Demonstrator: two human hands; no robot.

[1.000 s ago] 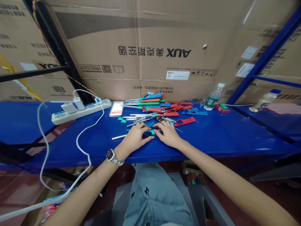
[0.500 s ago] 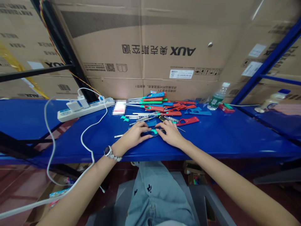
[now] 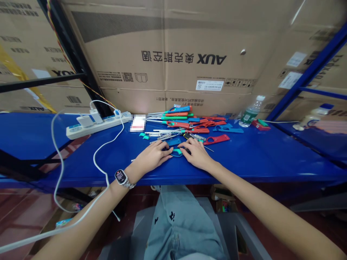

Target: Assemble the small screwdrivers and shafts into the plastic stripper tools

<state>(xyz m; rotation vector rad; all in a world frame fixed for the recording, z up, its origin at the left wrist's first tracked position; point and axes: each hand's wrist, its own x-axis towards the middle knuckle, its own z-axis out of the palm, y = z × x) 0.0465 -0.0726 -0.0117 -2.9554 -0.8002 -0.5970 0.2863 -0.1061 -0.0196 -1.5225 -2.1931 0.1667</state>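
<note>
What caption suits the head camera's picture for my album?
Left hand and right hand at a blue-and-teal lighter handle, with colourful stick lighters lying beyond.

You're in a storeroom-like workspace: large brown printed cardboard carton (image 3: 184,72) behind, smooth blue metal shelf (image 3: 257,155) as bench, long white plastic power strip (image 3: 105,124)

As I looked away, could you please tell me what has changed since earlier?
The left hand has shifted slightly left, covering more of the silver rod. The right hand, the green piece and the lighters stayed roughly in place; no grasp or release is clear.
</note>
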